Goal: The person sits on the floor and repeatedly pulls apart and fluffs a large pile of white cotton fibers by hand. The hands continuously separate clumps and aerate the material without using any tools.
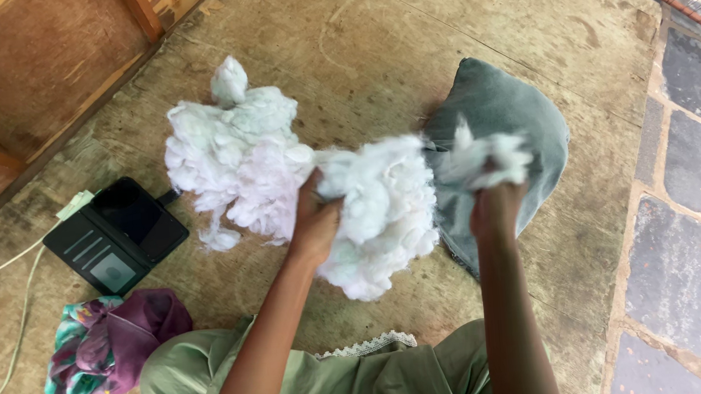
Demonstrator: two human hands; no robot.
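My left hand point(315, 224) is clenched into a large clump of white fibre stuffing point(380, 211), gripping it from below. My right hand point(495, 207) is closed on a smaller tuft point(483, 159) that trails from the same clump, and I hold it over the grey-green cushion cover point(525, 111).

Working from the left, I note a white cable point(10, 262) running across the worn plywood floor point(372, 39). Beside it lies an open black wallet-style phone case point(115, 234). A bundle of purple and teal patterned cloth point(106, 346) sits just below that, against my green garment point(339, 383).

A loose heap of white stuffing point(232, 156) rests on the plywood, touching the clump in my left hand. The cushion cover lies flat on the boards near the right edge, partly beneath the held clump. Grey stone paving point(696, 197) borders the plywood on the right.
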